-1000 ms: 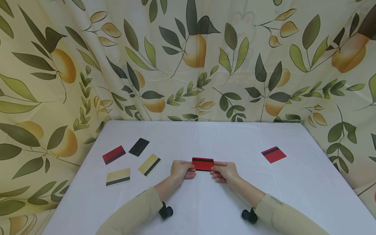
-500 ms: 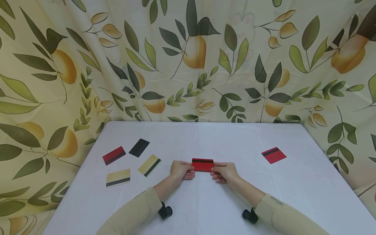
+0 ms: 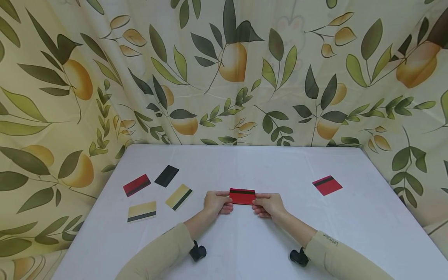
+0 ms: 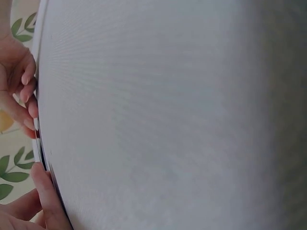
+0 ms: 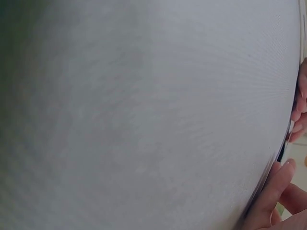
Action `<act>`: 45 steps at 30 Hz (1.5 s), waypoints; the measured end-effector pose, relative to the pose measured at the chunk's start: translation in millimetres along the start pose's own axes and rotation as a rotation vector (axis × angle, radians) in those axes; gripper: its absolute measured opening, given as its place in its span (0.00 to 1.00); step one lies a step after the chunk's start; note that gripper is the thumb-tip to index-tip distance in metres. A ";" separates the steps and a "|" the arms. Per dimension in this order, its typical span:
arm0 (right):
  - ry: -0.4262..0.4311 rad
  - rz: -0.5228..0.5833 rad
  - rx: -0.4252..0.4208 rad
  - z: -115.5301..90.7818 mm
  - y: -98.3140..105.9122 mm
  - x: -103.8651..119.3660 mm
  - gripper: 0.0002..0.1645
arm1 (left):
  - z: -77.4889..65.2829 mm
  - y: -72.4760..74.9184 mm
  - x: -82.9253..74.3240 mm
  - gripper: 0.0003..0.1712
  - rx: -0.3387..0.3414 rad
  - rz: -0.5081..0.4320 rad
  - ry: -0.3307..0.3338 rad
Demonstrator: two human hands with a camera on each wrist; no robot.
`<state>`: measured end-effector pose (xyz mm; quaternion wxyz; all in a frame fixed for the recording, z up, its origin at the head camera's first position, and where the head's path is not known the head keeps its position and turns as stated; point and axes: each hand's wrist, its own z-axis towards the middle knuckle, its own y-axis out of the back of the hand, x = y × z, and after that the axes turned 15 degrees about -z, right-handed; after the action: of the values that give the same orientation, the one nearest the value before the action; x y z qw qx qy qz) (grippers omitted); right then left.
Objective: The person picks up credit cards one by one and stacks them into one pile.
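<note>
A red card with a black stripe along its far edge (image 3: 242, 197) lies between my two hands at the middle of the white table. My left hand (image 3: 215, 203) pinches its left end with thumb and fingers. At the opposite end, my right hand (image 3: 268, 205) pinches it the same way. In the left wrist view, my left hand (image 4: 45, 206) shows at the bottom left corner. The right wrist view has my right hand (image 5: 271, 203) at the lower right. Only a thin dark edge of the card shows between the fingers in these wrist views.
On the left of the table lie a dark red card (image 3: 137, 185), a black card (image 3: 167, 176) and two gold cards, one tilted (image 3: 179, 197) and one nearer (image 3: 141, 212). Another red striped card (image 3: 327, 185) lies far right. A patterned curtain (image 3: 224, 105) hangs behind.
</note>
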<state>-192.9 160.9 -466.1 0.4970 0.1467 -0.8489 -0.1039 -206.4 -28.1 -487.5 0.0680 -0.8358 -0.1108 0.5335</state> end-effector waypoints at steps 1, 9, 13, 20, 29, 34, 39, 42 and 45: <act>0.002 0.000 0.000 0.1 0.0 -0.2 0.24 | 0.0 0.2 0.1 0.16 0.002 0.005 -0.002; 0.006 -0.023 -0.022 1.0 1.1 -1.9 0.23 | -0.3 -0.7 -0.1 0.13 0.003 0.060 -0.020; 0.026 -0.036 -0.027 1.4 1.4 -2.1 0.22 | -0.4 -1.3 0.6 0.13 -0.005 0.087 -0.042; 0.042 -0.066 -0.034 1.6 0.8 -1.6 0.22 | -1.9 -0.8 0.7 0.14 -0.024 0.107 -0.053; 0.036 -0.056 -0.022 1.5 1.9 -2.2 0.23 | -2.5 -1.2 1.3 0.14 -0.031 0.091 -0.056; 0.022 -0.039 -0.007 1.7 2.9 -2.2 0.23 | -0.6 0.2 2.6 0.15 -0.027 0.061 -0.051; -0.002 -0.007 0.000 -1.6 8.4 0.5 0.24 | 0.3 1.0 1.4 0.14 -0.038 0.003 -0.027; -0.016 0.015 -0.001 -3.9 16.2 2.3 0.25 | -0.6 0.2 -0.5 0.15 -0.042 -0.046 -0.005; -0.029 0.037 0.010 -5.5 27.5 2.3 0.27 | -3.2 -2.6 -2.9 0.15 -0.042 -0.092 0.034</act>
<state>-193.2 185.7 -452.7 0.4856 0.1318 -0.8592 -0.0926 -204.9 -26.3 -483.0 0.0767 -0.8399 -0.1594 0.5131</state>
